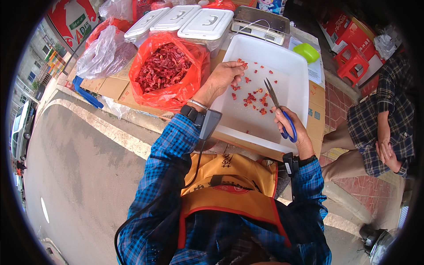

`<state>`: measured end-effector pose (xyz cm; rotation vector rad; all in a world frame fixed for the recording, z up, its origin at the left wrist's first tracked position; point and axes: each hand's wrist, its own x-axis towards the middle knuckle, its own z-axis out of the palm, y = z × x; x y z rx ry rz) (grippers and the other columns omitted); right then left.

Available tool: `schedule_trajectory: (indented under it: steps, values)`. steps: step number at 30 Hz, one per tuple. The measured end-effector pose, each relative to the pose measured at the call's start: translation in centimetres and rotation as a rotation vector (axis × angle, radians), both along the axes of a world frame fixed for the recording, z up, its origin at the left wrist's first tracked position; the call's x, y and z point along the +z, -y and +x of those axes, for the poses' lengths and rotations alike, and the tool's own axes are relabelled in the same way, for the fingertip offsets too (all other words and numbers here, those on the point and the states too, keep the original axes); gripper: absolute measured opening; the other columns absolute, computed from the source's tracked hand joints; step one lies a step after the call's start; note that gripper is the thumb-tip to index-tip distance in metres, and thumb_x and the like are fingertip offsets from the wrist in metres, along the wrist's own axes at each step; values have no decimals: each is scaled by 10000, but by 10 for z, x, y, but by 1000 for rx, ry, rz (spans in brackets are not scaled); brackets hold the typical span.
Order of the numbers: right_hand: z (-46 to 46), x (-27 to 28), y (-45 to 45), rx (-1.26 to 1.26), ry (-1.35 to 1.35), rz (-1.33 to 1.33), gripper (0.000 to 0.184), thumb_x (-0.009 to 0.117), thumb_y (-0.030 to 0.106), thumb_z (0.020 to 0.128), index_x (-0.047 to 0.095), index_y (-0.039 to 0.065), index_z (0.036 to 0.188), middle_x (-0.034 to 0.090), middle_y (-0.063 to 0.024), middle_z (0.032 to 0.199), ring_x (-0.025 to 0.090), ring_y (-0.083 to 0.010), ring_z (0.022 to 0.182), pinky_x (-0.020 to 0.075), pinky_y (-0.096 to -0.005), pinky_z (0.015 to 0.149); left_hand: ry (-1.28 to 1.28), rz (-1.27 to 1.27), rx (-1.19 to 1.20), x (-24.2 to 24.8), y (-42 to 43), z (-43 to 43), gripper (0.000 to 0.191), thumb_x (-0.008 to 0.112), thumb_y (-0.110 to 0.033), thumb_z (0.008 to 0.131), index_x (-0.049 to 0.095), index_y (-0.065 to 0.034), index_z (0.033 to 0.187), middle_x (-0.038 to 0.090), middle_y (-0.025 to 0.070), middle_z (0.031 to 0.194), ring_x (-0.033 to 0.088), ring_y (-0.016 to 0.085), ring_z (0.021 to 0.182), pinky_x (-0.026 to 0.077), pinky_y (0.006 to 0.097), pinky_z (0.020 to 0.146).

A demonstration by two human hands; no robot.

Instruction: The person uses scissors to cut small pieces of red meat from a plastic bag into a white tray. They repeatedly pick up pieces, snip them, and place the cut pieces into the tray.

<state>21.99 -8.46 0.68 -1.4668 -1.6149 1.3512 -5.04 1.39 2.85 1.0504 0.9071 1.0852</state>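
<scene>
Between the fingertips of my left hand (225, 77) is a small piece of dried red chili (244, 64), held over the left side of a white plastic tray (228, 128). My right hand (293, 124) grips a pair of scissors (272, 93) by their blue handles above the tray's right side. The blades point away from me and lie almost together. Cut chili pieces (250, 99) and pale seeds are scattered on the tray floor. Left of the tray, a red plastic bag (139, 96) stands wide-mouthed, full of whole dried red chilies (162, 68).
Behind the tray are white-lidded containers (205, 25) and a digital scale (258, 28). A green plastic bowl (306, 53) sits at the tray's far right corner. Cardboard (116, 86) covers the table. A person in a plaid shirt (367, 122) sits at right, near a red stool (352, 63).
</scene>
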Motion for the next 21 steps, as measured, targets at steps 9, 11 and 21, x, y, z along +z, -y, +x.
schedule_trajectory:
  steps: [9, 11, 21]
  values:
    - [0, 4, 0, 12, -35, -20, 497, 531, 467, 940, 586, 20, 1151, 495, 24, 735, 445, -29, 570, 371, -172, 496, -11, -147, -78, -25, 0, 54, 93, 636, -167, 882, 640, -78, 905, 588, -8, 689, 503, 70, 516, 371, 217, 447]
    - [0, 4, -1, 4, -68, -49, 498, 536, 465, 938, 587, 11, 1135, 490, 22, 714, 436, -29, 549, 364, -174, 482, -41, -151, -111, -28, 0, 55, 102, 633, -175, 883, 640, -76, 906, 583, -6, 685, 499, 71, 512, 363, 216, 442]
    - [0, 0, -2, -18, -62, -66, 527, 560, 493, 917, 602, -8, 1073, 480, 15, 656, 392, -34, 456, 323, -190, 407, -198, -127, -160, -34, 2, 58, 155, 582, -224, 905, 620, -76, 878, 560, -8, 681, 476, 74, 514, 358, 226, 444]
